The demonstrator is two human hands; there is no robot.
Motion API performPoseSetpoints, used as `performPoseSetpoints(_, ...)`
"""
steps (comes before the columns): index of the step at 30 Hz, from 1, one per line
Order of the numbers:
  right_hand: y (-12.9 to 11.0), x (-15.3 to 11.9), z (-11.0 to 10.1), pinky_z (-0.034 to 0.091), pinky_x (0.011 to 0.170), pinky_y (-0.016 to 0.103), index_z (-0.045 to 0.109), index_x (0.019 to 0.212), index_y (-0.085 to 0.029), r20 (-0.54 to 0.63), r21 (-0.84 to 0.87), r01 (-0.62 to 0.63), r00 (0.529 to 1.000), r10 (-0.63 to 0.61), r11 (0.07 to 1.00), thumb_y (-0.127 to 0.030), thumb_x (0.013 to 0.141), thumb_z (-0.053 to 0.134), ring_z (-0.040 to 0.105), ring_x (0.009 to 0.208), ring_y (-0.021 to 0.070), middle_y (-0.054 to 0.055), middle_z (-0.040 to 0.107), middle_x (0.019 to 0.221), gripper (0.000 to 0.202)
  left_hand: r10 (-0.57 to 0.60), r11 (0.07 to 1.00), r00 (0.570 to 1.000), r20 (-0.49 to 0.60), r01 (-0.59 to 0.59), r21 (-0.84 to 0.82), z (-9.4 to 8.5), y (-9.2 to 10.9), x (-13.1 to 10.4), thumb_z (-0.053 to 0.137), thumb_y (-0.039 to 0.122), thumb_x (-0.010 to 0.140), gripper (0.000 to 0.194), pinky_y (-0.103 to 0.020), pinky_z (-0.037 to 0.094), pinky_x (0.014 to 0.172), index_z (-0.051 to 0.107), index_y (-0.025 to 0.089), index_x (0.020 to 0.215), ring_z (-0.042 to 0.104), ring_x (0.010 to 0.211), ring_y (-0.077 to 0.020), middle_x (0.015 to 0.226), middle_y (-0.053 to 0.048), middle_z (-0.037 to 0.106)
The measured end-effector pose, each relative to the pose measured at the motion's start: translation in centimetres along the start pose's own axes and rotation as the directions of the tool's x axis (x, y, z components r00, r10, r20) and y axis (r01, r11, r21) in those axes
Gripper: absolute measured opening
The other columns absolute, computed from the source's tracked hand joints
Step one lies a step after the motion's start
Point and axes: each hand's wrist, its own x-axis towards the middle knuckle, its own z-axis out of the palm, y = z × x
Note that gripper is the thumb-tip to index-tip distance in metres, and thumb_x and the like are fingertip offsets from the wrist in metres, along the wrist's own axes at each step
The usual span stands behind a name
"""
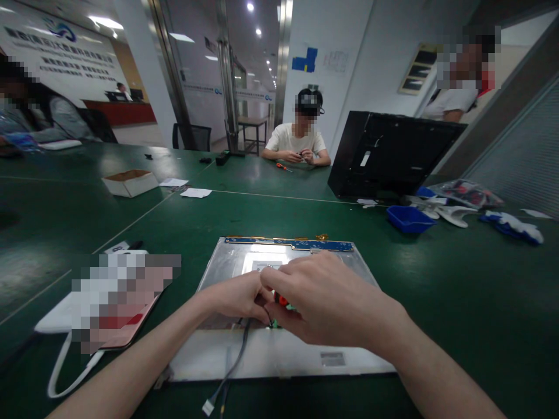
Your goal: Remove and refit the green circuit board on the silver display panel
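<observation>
A flat silver panel (362,361) lies on the green table, with a narrow blue circuit board (279,242) along its far edge. Over the panel's middle, my right hand (308,291) is closed around a red and black tool (282,299), probably a screwdriver; its tip is hidden. My left hand (248,297) touches the panel's middle beside it, fingers pinched near a small green board (274,323); what they hold is too small to tell. A dark cable (240,355) runs from there over the panel's near edge to a white connector (208,407).
Left of the panel lie a pink phone (151,305) and a white device with a white cable (61,364). Farther off are a cardboard box (131,184), a blue tray (410,219), gloves (513,227) and a large black display housing (393,154). A person (297,139) sits across the table.
</observation>
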Motion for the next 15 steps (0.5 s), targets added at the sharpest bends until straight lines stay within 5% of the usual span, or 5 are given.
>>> performPoseSetpoints(6, -0.17, -0.05, -0.22, 0.023, 0.049, 0.027, 0.052, 0.094, -0.019, 0.036, 0.045, 0.023, 0.999, -0.024, 0.999, -0.025, 0.084, 0.052, 0.052, 0.062, 0.0131, 0.001, 0.065, 0.081, 0.011, -0.054, 0.999, 0.998, -0.029, 0.054, 0.001, 0.26, -0.29, 0.00, 0.065, 0.018, 0.071, 0.010, -0.025, 0.044, 0.061, 0.068, 0.015, 0.080, 0.057, 0.068, -0.0163, 0.075, -0.001, 0.067)
performPoseSetpoints(15, 0.14, -0.05, 0.05, 0.020, 0.051, 0.027, 0.053, 0.090, -0.020, 0.023, 0.019, -0.002, 1.000, 0.002, 1.000, -0.027, 0.090, 0.049, 0.052, 0.062, 0.0129, 0.001, 0.066, 0.076, 0.009, 0.033, 0.999, 0.999, -0.004, -0.033, 0.029, -0.07, -0.28, 0.10, 0.064, 0.016, 0.071, 0.012, -0.024, 0.043, 0.060, 0.072, 0.016, 0.080, 0.055, 0.065, -0.0155, 0.070, 0.000, 0.067)
